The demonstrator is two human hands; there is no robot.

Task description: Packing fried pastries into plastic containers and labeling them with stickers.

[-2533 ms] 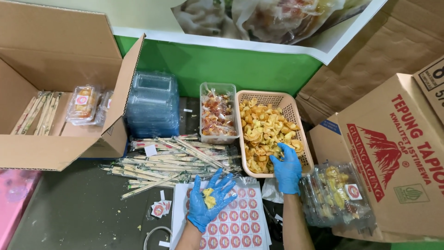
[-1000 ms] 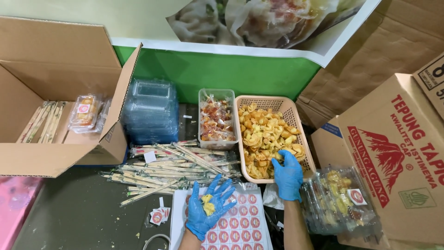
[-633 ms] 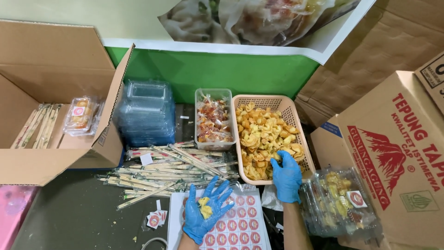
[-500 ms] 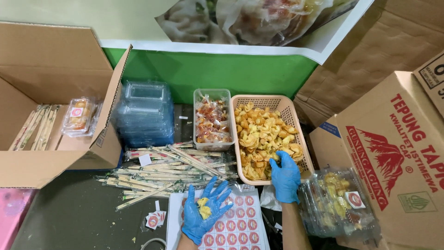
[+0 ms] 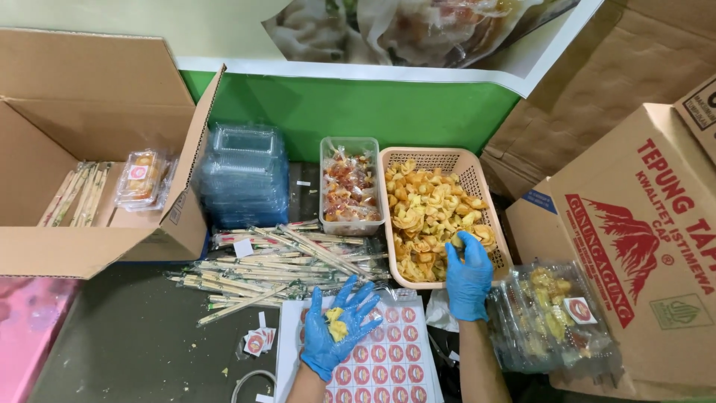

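Note:
Both my hands wear blue gloves. My left hand (image 5: 337,330) lies palm up over a sheet of round red stickers (image 5: 388,364), fingers spread, with a few yellow fried pieces (image 5: 335,323) resting in the palm. My right hand (image 5: 468,273) reaches into the near right corner of a beige plastic basket (image 5: 468,170) full of golden fried dumpling crisps (image 5: 422,216), its fingers pinching at one crisp among them.
A clear tub of small sauce sachets (image 5: 347,186) stands left of the basket. Wrapped chopsticks (image 5: 276,263) lie in a loose pile. Stacked clear clamshell boxes (image 5: 245,175), an open cardboard box (image 5: 89,157) with a packed clamshell and chopsticks, filled clamshells (image 5: 550,313) and a large printed carton (image 5: 656,246) surround me.
My right hand has lifted slightly within the basket corner, closing its fingers on a crisp. My left hand stays palm up with the same pieces. The view shifted a little.

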